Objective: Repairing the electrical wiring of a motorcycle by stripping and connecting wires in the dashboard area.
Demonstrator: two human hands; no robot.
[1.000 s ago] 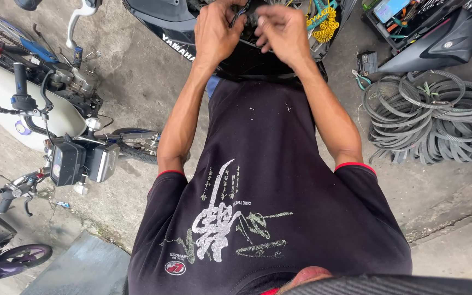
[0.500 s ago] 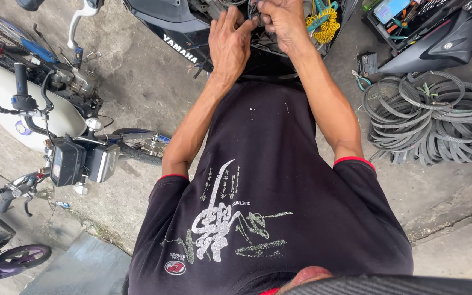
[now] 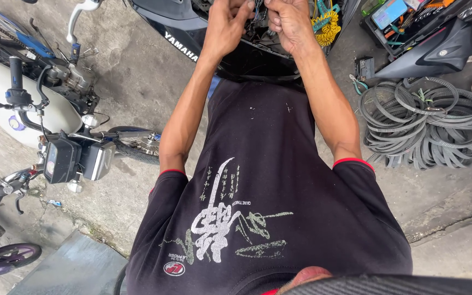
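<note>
Both my arms reach forward over my black printed shirt into the opened front of a black scooter. My left hand is closed, its fingertips pinched on a bundle of thin dark wires inside the scooter body. Just to the right, my right hand grips the same wire bundle, thumb and fingers pressed together. The two hands almost touch. Where the wires end is hidden under my fingers. A yellow coiled cable hangs right of my right hand.
A heap of black rubber belts lies on the concrete at right. Above it are a dark scooter panel, a tool tray, pliers and a small black box. A white motorcycle stands at left.
Both hands have moved forward and closer together, deeper into the scooter's wiring. My left hand has risen level with the right one.
</note>
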